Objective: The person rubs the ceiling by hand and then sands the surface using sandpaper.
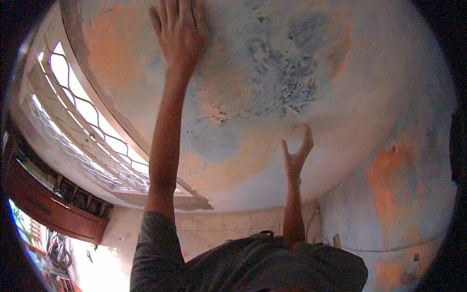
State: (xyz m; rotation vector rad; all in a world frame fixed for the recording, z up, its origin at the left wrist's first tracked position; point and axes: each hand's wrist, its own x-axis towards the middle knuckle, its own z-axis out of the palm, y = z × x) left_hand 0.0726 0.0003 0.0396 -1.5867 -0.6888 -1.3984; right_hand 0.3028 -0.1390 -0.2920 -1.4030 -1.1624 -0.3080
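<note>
In front of me is a plaster wall with patchy, worn orange, blue and pale paint and a cluster of dark pitted marks. My left hand reaches up with its back to me, laid on or very near the wall. Its fingers are stretched out and partly cut off by the top of the picture. The palm side is hidden. Lower and to the right, my right hand is raised with thumb and fingers wide apart and nothing between them. Whether it touches the wall cannot be told.
Left of me is a window with a wavy metal grille. Below it are a brown wooden door and a bright doorway, with a motorcycle beyond. Floor tiles lie behind me. A cable runs along the stained right-hand wall.
</note>
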